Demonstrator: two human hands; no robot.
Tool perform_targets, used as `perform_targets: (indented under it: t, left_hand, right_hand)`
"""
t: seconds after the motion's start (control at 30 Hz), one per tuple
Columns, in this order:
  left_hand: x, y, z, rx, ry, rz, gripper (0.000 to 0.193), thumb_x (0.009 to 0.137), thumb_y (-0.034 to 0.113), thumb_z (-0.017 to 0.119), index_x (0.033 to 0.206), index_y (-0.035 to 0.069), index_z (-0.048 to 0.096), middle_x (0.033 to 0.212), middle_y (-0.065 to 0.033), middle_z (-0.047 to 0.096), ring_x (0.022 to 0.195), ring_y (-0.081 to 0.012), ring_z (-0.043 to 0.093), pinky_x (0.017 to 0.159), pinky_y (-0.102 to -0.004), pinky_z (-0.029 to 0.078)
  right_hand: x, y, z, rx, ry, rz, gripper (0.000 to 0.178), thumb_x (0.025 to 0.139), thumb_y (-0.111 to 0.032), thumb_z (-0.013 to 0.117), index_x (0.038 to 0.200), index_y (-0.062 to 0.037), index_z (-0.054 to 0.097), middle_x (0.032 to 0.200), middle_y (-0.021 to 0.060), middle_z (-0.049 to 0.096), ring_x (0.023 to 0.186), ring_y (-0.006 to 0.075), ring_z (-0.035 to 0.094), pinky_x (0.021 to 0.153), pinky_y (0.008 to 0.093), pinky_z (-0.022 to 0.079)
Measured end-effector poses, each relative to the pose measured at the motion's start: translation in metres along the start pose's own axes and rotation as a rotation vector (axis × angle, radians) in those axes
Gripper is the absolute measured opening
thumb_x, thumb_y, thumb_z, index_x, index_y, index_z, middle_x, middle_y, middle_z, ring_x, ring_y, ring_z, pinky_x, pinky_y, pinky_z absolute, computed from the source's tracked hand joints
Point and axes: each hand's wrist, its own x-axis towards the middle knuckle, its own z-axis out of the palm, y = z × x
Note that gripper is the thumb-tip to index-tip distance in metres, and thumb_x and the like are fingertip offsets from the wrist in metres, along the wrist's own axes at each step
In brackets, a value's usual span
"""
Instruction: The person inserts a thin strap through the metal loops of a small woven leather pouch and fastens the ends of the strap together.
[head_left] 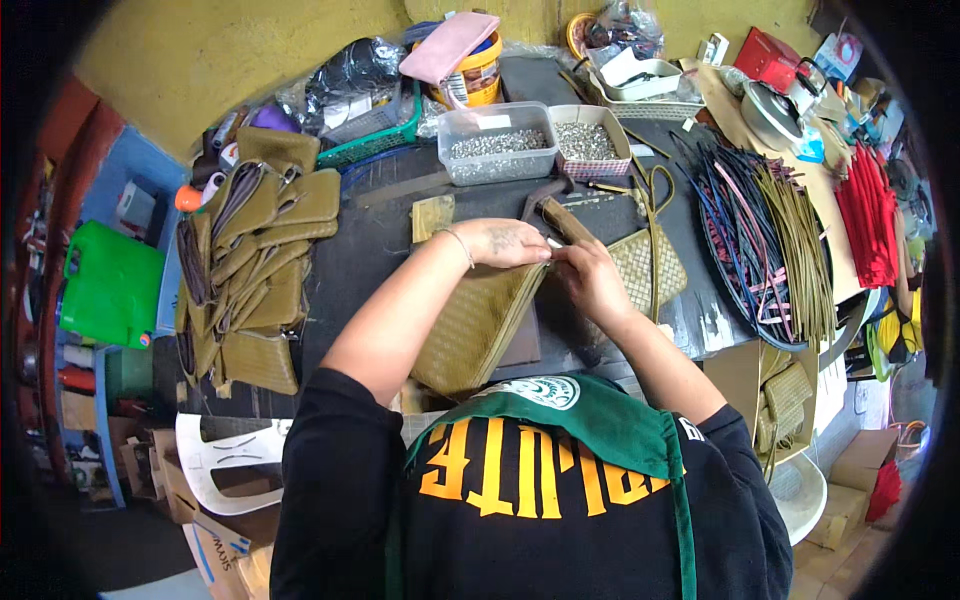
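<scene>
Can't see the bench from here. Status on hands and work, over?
Left hand and right hand both pinch the top edge of an olive woven bag. Second woven bag beside the right hand. Nothing blocking.

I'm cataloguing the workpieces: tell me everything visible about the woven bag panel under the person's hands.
The woven bag panel is olive-tan, basket-weave, leather-like, with a plain folded edge strip along its right side. It lies flat and tilted on the dark worktable, one corner hanging toward the person. The left hand presses its top edge; the right hand pinches the same edge.
</scene>
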Motion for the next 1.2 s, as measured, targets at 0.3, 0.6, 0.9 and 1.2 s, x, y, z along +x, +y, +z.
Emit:
perform_targets:
  t: [0.3,0.6,0.9,1.2]
  left_hand:
    - [-0.017,-0.019,-0.032,-0.167,0.197,0.122,0.027,0.081,0.027,0.051,0.092,0.004,0.058,0.084,-0.0084,0.059,0.080,-0.0165,0.055,0.073,-0.0281,0.042]
    - [-0.055,-0.075,-0.036,-0.555,0.904,-0.066,0.024,0.083,0.026,0.051,0.088,0.005,0.058,0.079,0.0021,0.057,0.075,-0.0076,0.050,0.071,-0.0221,0.040]
    - [-0.158,-0.016,-0.005,-0.710,1.224,-0.061,0.022,0.077,0.012,0.057,0.094,-0.001,0.053,0.093,-0.0056,0.056,0.085,-0.0134,0.052,0.078,-0.0257,0.039]
    - [-0.102,0.036,0.033,-1.082,0.614,0.300,0.046,0.077,0.038,0.054,0.102,-0.001,0.046,0.100,-0.0076,0.051,0.088,-0.0137,0.050,0.079,-0.0289,0.039]
  right_hand:
    - [0.028,-0.025,-0.012,-0.301,0.092,-0.161,0.023,0.064,-0.009,0.051,0.087,-0.0100,0.055,0.082,0.0025,0.049,0.083,0.0229,0.045,0.065,0.0353,0.038]
    - [0.012,-0.057,-0.002,-0.302,-0.105,-0.383,0.022,0.062,-0.014,0.049,0.083,-0.0085,0.052,0.081,0.0025,0.046,0.081,0.0216,0.042,0.067,0.0351,0.035]
    - [0.022,-0.016,-0.042,-0.063,0.118,-0.233,0.020,0.065,-0.005,0.058,0.084,-0.0075,0.058,0.075,0.0063,0.053,0.072,0.0225,0.051,0.062,0.0331,0.041]
    - [0.018,-0.026,-0.019,1.126,-0.150,0.158,0.017,0.073,-0.001,0.059,0.090,-0.0004,0.060,0.089,0.0025,0.054,0.081,0.0091,0.052,0.072,0.0201,0.041]
